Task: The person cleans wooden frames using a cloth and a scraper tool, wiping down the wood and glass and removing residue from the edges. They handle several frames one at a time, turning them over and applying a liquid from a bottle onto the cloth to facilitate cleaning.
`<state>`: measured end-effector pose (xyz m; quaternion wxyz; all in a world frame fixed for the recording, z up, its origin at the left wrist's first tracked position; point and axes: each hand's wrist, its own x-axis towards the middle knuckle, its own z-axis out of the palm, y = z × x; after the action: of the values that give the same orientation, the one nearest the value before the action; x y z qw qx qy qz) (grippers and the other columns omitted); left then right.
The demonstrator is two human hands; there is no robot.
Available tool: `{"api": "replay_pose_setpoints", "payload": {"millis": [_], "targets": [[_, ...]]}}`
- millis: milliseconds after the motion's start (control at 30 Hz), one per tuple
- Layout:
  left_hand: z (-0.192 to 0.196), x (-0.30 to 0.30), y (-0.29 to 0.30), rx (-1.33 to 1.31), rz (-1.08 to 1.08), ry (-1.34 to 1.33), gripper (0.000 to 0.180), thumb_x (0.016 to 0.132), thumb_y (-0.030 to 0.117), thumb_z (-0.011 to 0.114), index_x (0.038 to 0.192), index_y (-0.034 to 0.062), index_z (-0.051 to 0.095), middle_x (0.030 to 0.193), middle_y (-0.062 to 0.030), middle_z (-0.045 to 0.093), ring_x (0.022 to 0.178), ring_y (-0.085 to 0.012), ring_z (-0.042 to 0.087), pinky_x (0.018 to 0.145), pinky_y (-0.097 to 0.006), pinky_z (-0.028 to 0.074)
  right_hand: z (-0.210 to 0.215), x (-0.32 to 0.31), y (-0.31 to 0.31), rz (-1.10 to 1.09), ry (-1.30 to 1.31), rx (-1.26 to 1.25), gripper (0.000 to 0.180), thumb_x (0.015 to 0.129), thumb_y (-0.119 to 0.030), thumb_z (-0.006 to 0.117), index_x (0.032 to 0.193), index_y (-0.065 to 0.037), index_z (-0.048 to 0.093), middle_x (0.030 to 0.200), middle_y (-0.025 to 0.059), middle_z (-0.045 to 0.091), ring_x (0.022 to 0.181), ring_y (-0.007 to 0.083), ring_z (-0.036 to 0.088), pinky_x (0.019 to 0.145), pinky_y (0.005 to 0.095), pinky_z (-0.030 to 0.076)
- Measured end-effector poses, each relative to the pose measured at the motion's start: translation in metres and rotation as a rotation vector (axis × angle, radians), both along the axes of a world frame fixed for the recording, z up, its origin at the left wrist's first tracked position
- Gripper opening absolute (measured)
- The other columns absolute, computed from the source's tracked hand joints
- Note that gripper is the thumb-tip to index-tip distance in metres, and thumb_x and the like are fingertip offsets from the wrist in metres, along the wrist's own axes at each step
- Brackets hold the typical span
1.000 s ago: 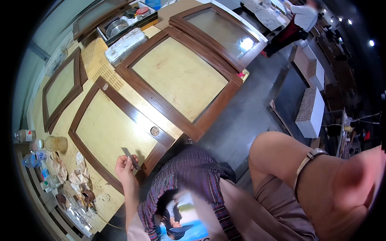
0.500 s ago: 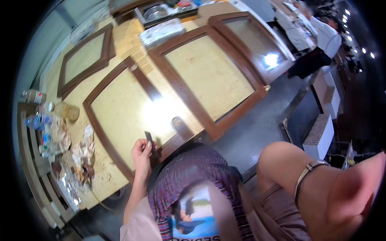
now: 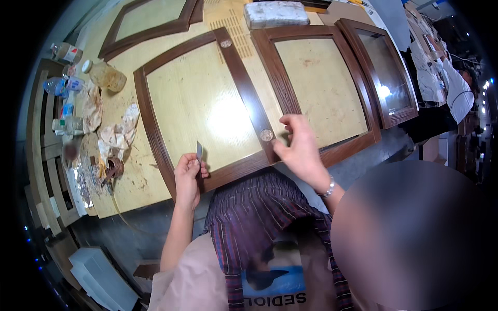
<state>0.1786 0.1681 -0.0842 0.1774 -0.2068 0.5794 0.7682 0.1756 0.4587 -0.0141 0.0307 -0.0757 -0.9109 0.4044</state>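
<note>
Over the near rail of a brown wooden door frame [image 3: 249,111], my left hand [image 3: 188,179] pinches a small thin flat grey piece [image 3: 199,150], upright between thumb and fingers. Whether it is a blade or a folded sheet cannot be made out. Beside the frame's near right corner, my right hand [image 3: 302,147] has its fingers spread and curved, with nothing visible in them. A round hole [image 3: 266,135] in the wood is just left of its fingertips, and another round hole [image 3: 225,44] shows at the far corner. Through the opening, the pale tabletop shows.
Further brown frames lie right [image 3: 371,103] and far left [image 3: 150,39]; the far-right one holds glass [image 3: 385,67]. A wrapped grey block [image 3: 275,14] sits behind. At left are a jar [image 3: 108,76], bottles [image 3: 56,86] and stained crumpled cloths [image 3: 118,136]. A large blurred round shape covers the lower right.
My right hand has come from the far lower right to the frame's near right corner. My left hand still holds the thin piece. The view has shifted, and a blurred shape now covers the lower right.
</note>
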Motion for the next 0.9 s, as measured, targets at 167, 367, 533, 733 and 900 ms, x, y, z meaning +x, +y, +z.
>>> {"api": "replay_pose_setpoints", "payload": {"millis": [167, 367, 533, 733, 900], "targets": [[0.000, 0.001, 0.003, -0.193, -0.077, 0.139, 0.011, 0.102, 0.011, 0.058, 0.110, 0.0029, 0.059, 0.078, 0.0042, 0.053, 0.067, -0.0036, 0.047, 0.061, -0.020, 0.042, -0.067, 0.015, -0.017, 0.042, -0.023, 0.152, 0.060, 0.078, -0.010, 0.077, 0.130, 0.003, 0.051, 0.119, 0.0211, 0.053, 0.108, 0.0382, 0.055, 0.094, 0.0449, 0.048], [-0.002, -0.012, -0.032, -0.233, 0.134, 0.222, 0.016, 0.104, 0.011, 0.055, 0.102, -0.0014, 0.066, 0.082, -0.0009, 0.064, 0.070, -0.0055, 0.055, 0.064, -0.021, 0.046, -0.089, 0.009, -0.029, 0.010, -0.006, 0.256, 0.065, 0.079, -0.018, 0.078, 0.133, 0.003, 0.050, 0.115, 0.0203, 0.053, 0.110, 0.0394, 0.053, 0.093, 0.0463, 0.047], [-0.019, -0.004, -0.131, -0.550, 0.348, 0.287, 0.013, 0.102, 0.012, 0.060, 0.102, 0.0012, 0.067, 0.077, 0.0007, 0.064, 0.066, -0.0035, 0.053, 0.062, -0.018, 0.044, -0.094, 0.006, -0.028, 0.009, 0.018, 0.295, 0.061, 0.079, -0.021, 0.077, 0.129, 0.005, 0.053, 0.111, 0.0192, 0.052, 0.106, 0.0380, 0.054, 0.088, 0.0464, 0.049], [-0.049, -0.014, -0.223, -0.893, 0.348, 0.349, 0.012, 0.102, 0.010, 0.059, 0.096, 0.0013, 0.064, 0.074, 0.0017, 0.061, 0.065, -0.0034, 0.051, 0.060, -0.018, 0.042, -0.098, 0.009, -0.031, 0.020, 0.043, 0.307, 0.062, 0.080, -0.021, 0.078, 0.130, 0.006, 0.053, 0.111, 0.0193, 0.052, 0.106, 0.0385, 0.054, 0.090, 0.0458, 0.048], [-0.034, -0.017, -0.202, -1.750, 0.131, 0.693, 0.026, 0.093, 0.008, 0.062, 0.118, 0.0007, 0.066, 0.112, -0.0132, 0.069, 0.102, -0.0244, 0.063, 0.091, -0.040, 0.050, -0.093, 0.013, -0.032, 0.000, 0.010, 0.342, 0.060, 0.082, -0.024, 0.076, 0.130, 0.004, 0.054, 0.112, 0.0187, 0.053, 0.108, 0.0374, 0.054, 0.090, 0.0464, 0.049]]}}
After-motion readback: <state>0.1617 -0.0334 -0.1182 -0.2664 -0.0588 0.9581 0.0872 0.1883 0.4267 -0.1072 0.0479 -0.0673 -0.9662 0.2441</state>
